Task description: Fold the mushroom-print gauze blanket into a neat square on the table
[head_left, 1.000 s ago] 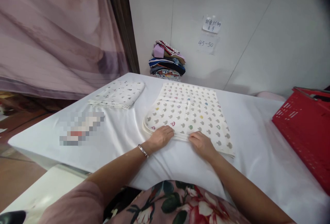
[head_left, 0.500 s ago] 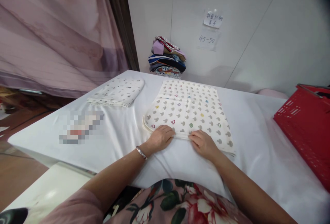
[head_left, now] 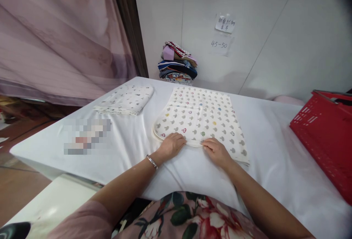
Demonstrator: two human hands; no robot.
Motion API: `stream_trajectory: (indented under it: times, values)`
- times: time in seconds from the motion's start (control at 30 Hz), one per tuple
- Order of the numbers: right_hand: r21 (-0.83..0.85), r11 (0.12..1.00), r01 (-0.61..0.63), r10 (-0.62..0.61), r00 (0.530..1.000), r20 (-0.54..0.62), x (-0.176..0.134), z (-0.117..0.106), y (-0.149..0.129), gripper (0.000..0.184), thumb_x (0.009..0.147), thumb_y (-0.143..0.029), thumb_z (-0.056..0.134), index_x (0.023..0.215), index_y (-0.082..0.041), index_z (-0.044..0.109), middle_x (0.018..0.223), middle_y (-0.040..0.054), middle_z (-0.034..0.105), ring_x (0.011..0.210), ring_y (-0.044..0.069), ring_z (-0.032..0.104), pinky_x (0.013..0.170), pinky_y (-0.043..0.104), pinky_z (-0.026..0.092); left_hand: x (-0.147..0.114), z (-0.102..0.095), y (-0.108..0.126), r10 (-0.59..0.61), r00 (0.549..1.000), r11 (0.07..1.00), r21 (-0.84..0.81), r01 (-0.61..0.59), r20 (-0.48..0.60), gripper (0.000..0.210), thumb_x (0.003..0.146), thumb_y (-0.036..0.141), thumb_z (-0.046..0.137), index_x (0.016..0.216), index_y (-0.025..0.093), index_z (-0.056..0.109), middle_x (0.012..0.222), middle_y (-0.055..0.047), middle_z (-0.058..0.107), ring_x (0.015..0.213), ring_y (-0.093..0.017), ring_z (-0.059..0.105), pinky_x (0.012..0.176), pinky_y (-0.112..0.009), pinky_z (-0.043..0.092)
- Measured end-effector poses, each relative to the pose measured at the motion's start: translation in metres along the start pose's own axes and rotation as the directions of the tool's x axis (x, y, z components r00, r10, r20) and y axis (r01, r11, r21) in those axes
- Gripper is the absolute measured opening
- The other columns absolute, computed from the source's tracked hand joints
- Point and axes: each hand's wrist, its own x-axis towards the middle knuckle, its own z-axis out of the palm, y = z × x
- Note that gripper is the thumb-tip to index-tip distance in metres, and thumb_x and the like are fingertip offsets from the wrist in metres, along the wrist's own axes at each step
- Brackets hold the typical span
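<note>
A white cloth (head_left: 200, 118) printed with grey and coloured mushrooms lies folded in layers on the table, its rounded left edge showing the folds. My left hand (head_left: 172, 146) grips its near edge left of the middle, fingers on top and thumb out of sight. A short way to the right, my right hand (head_left: 216, 151) pinches the same edge between thumb and fingers. Between the two hands the edge is slightly raised and bowed. Further left rests a second folded white cloth (head_left: 126, 99) with a small dark print, apart from both hands.
A white-covered table (head_left: 264, 140) carries everything. On it at the right stands a red plastic basket (head_left: 324, 132); a pixelated item (head_left: 88, 136) lies at the left. Behind the far edge rises a stack of folded fabrics (head_left: 178, 65). A pink curtain (head_left: 60, 33) hangs at left.
Both hands stay at the cloth's near edge. The edge between them has lifted and bowed a little. The view has shifted slightly.
</note>
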Motion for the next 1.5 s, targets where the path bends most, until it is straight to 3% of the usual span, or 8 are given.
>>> stream_trajectory:
  times: [0.1,0.33,0.6,0.73,1.03,1.33,1.5]
  values:
    - [-0.012,1.0,-0.012,0.011,1.0,-0.009,0.0,-0.001,-0.001,0.022,0.088,-0.02,0.047,0.098,-0.024,0.067,0.101,0.0045,0.065,0.093,0.019,0.058,0.082,0.035,0.05,0.0,0.0,-0.001,-0.004,1.0,1.0,-0.005,0.004,-0.006,0.021,0.092,0.023,0.043,0.097,0.018,0.063,0.09,-0.006,0.063,0.084,-0.017,0.055,0.077,-0.032,0.045]
    - [-0.18,0.975,0.132,-0.137,0.99,-0.021,0.003,-0.002,0.0,0.023,0.092,-0.02,0.042,0.095,-0.019,0.064,0.093,0.0078,0.062,0.084,0.02,0.054,0.073,0.034,0.048,0.002,0.002,0.0,-0.009,1.0,1.0,0.028,0.01,-0.013,0.025,0.094,0.022,0.039,0.092,0.017,0.064,0.087,-0.006,0.062,0.083,-0.017,0.055,0.076,-0.032,0.045]
    - [-0.275,0.946,0.17,-0.169,0.985,0.025,0.003,-0.003,-0.002,0.023,0.093,-0.019,0.039,0.089,-0.019,0.062,0.087,0.0068,0.059,0.078,0.019,0.049,0.069,0.032,0.044,0.001,0.002,0.001,0.027,1.0,0.998,0.057,-0.028,0.01,0.018,0.091,0.019,0.044,0.094,0.018,0.062,0.09,-0.005,0.062,0.085,-0.018,0.054,0.077,-0.033,0.043]
    - [-0.275,0.943,0.189,-0.198,0.98,-0.004,0.004,-0.005,-0.007,0.021,0.092,-0.018,0.041,0.098,-0.019,0.061,0.096,0.0084,0.059,0.086,0.02,0.05,0.073,0.034,0.044,0.003,0.003,0.001,-0.01,1.0,0.996,0.085,0.009,0.015,0.019,0.092,0.021,0.043,0.088,0.017,0.062,0.087,-0.005,0.061,0.082,-0.017,0.054,0.075,-0.032,0.043]
    - [-0.276,0.933,0.231,-0.254,0.966,-0.05,0.004,-0.006,-0.015,0.027,0.088,-0.008,0.038,0.094,-0.02,0.062,0.095,0.0076,0.059,0.085,0.019,0.05,0.073,0.032,0.044,0.006,0.006,0.001,-0.074,0.997,0.995,0.07,0.075,-0.007,0.019,0.092,0.021,0.042,0.088,0.016,0.059,0.084,-0.006,0.06,0.081,-0.018,0.054,0.074,-0.033,0.044]
    - [-0.041,0.983,0.181,-0.185,0.974,-0.132,0.003,-0.005,-0.005,0.031,0.085,-0.008,0.041,0.096,-0.024,0.065,0.094,0.0057,0.062,0.088,0.019,0.056,0.075,0.034,0.05,0.006,0.004,0.001,-0.063,0.998,0.997,0.04,0.064,-0.014,0.02,0.092,0.021,0.04,0.086,0.017,0.059,0.083,-0.006,0.059,0.081,-0.019,0.054,0.074,-0.033,0.044]
    - [-0.066,0.983,0.169,-0.174,0.98,-0.091,0.003,-0.005,-0.004,0.031,0.085,-0.008,0.042,0.086,-0.024,0.068,0.091,0.0053,0.062,0.084,0.019,0.056,0.071,0.033,0.05,0.005,0.004,0.0,-0.056,0.998,0.998,0.04,0.056,-0.001,0.02,0.092,0.022,0.04,0.087,0.017,0.059,0.085,-0.006,0.059,0.082,-0.018,0.055,0.075,-0.032,0.044]
